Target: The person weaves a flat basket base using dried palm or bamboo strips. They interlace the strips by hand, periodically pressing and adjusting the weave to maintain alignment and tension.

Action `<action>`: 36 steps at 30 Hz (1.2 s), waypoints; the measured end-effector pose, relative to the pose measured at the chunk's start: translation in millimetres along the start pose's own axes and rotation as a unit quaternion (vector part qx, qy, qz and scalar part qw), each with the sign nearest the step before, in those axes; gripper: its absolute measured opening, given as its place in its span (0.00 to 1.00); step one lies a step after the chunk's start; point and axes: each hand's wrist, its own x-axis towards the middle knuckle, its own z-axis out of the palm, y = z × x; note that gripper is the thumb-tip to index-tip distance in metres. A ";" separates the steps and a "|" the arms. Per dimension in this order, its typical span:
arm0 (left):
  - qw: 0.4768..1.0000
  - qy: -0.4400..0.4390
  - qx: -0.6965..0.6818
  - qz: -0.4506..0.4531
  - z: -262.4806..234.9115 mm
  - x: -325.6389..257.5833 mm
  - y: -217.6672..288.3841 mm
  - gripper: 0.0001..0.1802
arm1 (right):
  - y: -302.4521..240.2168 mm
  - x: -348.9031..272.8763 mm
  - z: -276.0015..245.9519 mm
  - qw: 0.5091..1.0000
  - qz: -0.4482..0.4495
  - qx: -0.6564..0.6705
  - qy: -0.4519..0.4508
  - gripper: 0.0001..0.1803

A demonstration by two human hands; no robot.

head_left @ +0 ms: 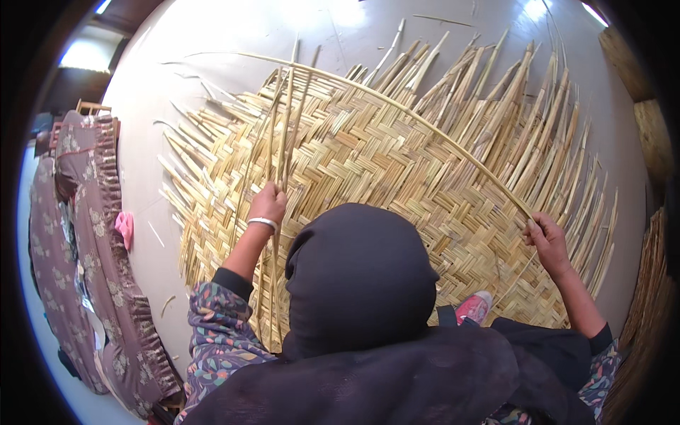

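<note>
A woven reed mat (382, 156) in a zigzag pattern spreads over the floor, its loose strip ends fanning out at the far and side edges. My left hand (268, 204), with a pale bangle at the wrist, is closed round several long reed strips (288, 131) that run away from me over the mat's left part. At the right, my right hand (547, 239) grips the near end of one long reed strip (418, 117). This strip bows across the mat to the far left. A rounded shape in dark cloth (361, 276) between my arms hides the near middle of the mat.
A seat with a brown floral ruffled cover (99, 241) stands at the left, a pink cloth (125, 228) beside it. A pink shoe (473, 308) rests on the mat's near part. Brown stalks (641, 297) are stacked at the right edge, below wooden pieces (652, 138).
</note>
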 end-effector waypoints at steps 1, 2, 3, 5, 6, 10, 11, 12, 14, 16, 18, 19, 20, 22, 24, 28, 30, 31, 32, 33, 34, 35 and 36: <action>0.995 -0.024 -0.088 -0.048 -4.1 -3.4 2.7 0.08 | -1.2 1.6 -0.5 1.000 0.003 0.001 0.000 0.08; 0.979 -0.048 -0.173 -0.096 -10.4 -6.9 7.0 0.08 | 4.3 4.0 0.7 1.000 0.000 0.009 -0.002 0.09; 0.953 -0.075 -0.258 -0.140 -13.7 -9.0 11.4 0.08 | 5.2 3.8 -0.9 1.000 0.014 0.003 -0.009 0.09; 0.944 -0.037 -0.318 -0.080 10.9 0.5 -37.2 0.10 | 6.7 2.1 -1.6 0.999 0.045 -0.004 -0.021 0.10; 0.930 -0.010 -0.358 -0.084 10.1 -0.7 -34.0 0.12 | 6.8 1.5 0.0 0.999 0.037 -0.006 -0.010 0.11; 0.819 0.136 -0.461 -0.313 -15.4 -11.5 15.7 0.23 | 23.7 0.6 -1.0 0.995 0.090 0.050 -0.015 0.11; 0.850 0.146 -0.447 -0.238 -5.3 -13.0 -9.3 0.22 | 24.0 4.7 0.7 0.995 0.083 0.045 -0.015 0.11; 0.875 0.155 -0.430 -0.162 17.2 -12.5 -54.8 0.21 | 23.3 8.6 3.0 0.996 0.074 0.040 -0.015 0.11; 0.879 0.100 -0.444 -0.142 14.6 -16.8 -35.7 0.18 | 23.7 4.7 -1.0 0.996 0.079 0.032 -0.004 0.10; 0.886 0.096 -0.428 -0.152 38.8 -11.5 -79.2 0.18 | 21.9 5.0 4.0 0.998 0.044 0.036 -0.006 0.10; 0.873 0.038 -0.447 -0.193 50.0 -10.5 -98.0 0.18 | 20.2 4.2 6.2 0.999 0.025 0.031 -0.012 0.09; 0.883 0.038 -0.424 -0.197 51.9 -7.6 -91.5 0.19 | 19.7 0.5 4.7 0.999 0.021 0.027 -0.013 0.09; 0.894 0.038 -0.400 -0.200 54.2 -4.6 -84.5 0.19 | 18.8 -3.3 3.5 0.999 0.018 0.023 -0.013 0.09; 0.908 0.011 -0.375 -0.184 67.0 2.5 -118.5 0.19 | 7.4 -0.6 0.4 0.999 -0.019 -0.041 -0.005 0.09; 0.921 0.028 -0.375 -0.098 65.0 11.9 -122.3 0.17 | 4.5 -2.3 -0.4 0.994 -0.051 -0.098 0.017 0.08; 0.930 0.256 -0.039 0.263 -6.1 14.5 60.2 0.17 | 0.2 0.3 -9.8 0.949 -0.166 -0.240 0.120 0.06; 0.920 0.192 -0.032 0.340 -38.6 25.3 135.7 0.17 | -4.4 2.6 -11.0 0.916 -0.230 -0.285 0.162 0.05; 0.893 0.172 -0.019 0.416 -49.3 31.2 169.5 0.18 | -8.3 3.8 -12.4 0.906 -0.251 -0.292 0.175 0.05; 0.866 0.140 -0.028 0.479 -30.5 38.2 218.5 0.18 | -5.8 -10.6 -23.9 0.894 -0.239 -0.325 0.192 0.05; 0.841 0.123 0.032 0.525 -55.4 34.0 246.4 0.16 | -9.8 1.8 -22.2 0.884 -0.275 -0.318 0.206 0.05; 0.831 0.054 0.042 0.551 -46.3 41.1 272.0 0.14 | -6.8 -0.7 -28.7 0.871 -0.275 -0.343 0.217 0.05; 0.817 -0.011 0.065 0.573 -43.8 43.1 293.0 0.12 | -5.7 -2.3 -34.6 0.859 -0.283 -0.359 0.230 0.05; 0.829 -0.083 0.037 0.552 -36.8 46.5 307.2 0.11 | -6.5 -5.4 -42.4 0.850 -0.266 -0.383 0.244 0.06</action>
